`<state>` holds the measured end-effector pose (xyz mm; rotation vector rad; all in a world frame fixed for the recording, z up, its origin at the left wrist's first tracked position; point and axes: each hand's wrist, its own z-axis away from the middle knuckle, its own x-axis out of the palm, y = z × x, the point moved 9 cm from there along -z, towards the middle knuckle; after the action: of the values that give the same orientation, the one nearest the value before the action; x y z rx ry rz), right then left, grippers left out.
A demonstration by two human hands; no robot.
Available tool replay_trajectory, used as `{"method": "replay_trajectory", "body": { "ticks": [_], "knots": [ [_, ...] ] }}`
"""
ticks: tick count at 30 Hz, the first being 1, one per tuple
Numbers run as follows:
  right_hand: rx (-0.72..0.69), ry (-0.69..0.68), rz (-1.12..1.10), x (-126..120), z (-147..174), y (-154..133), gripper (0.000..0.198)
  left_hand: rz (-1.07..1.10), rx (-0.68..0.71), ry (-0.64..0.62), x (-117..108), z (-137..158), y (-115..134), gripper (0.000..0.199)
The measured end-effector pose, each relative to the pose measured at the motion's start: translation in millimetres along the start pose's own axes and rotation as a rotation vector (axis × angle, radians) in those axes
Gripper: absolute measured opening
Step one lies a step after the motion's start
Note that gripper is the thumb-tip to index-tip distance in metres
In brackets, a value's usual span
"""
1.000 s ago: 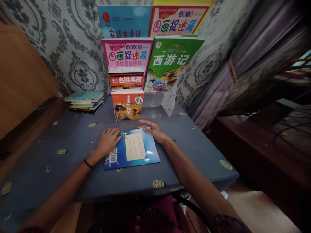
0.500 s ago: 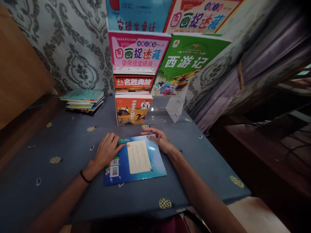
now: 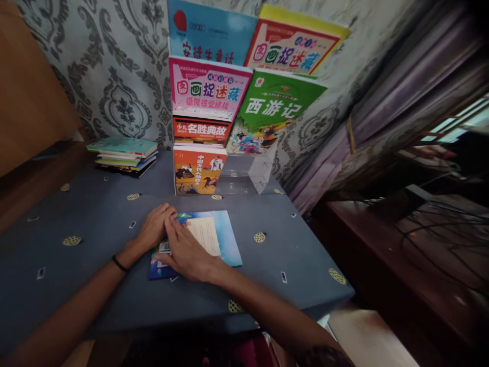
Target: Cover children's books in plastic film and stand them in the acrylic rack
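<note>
A thin blue book [image 3: 228, 237] lies flat on the cloth-covered table, with a cream text panel [image 3: 204, 234] and a barcode visible on its cover. My left hand [image 3: 157, 227] rests at its upper left corner, fingers laid flat and partly covered. Across the left part of the cover lies my right hand [image 3: 187, 250], fingers stretched out, their tips touching my left hand. Neither hand is wrapped round the book. The book's left edge and part of the barcode are hidden under the hands.
Beyond the book, a clear acrylic rack [image 3: 262, 171] holds several books, including a green one [image 3: 277, 109], a pink one [image 3: 208, 89] and an orange one [image 3: 198, 171]. A book stack [image 3: 124, 153] sits at the back left. Cables tangle on dark furniture [image 3: 367, 244] at right.
My right hand has left the book's upper right corner and moved left across the cover to meet my left hand. The whole view has shifted a little.
</note>
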<state>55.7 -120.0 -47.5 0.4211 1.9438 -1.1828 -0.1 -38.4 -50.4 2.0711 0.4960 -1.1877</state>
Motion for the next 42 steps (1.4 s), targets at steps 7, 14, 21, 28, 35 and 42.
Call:
{"method": "replay_trajectory", "body": {
  "ticks": [7,14,21,28,35,42],
  "knots": [
    [0.18,0.02,0.295,-29,31,59,0.079,-0.134,0.047,0.031,-1,-2,6,0.03],
    [0.257,0.115,0.41,-66,72,102,0.06,-0.172,0.041,0.027,-3,-2,9,0.032],
    [0.233,0.174,0.337,-60,74,104,0.057,-0.175,0.018,0.055,-6,0,12,0.03],
    [0.225,0.248,0.279,-63,77,106,0.053,-0.222,0.079,0.1,-15,2,25,0.034],
    [0.341,0.392,0.072,-84,81,133,0.065,-0.203,0.115,0.144,-25,2,32,0.032],
    [0.357,0.506,-0.287,-108,78,140,0.081,-0.21,0.136,0.183,-31,3,33,0.03]
  ]
}}
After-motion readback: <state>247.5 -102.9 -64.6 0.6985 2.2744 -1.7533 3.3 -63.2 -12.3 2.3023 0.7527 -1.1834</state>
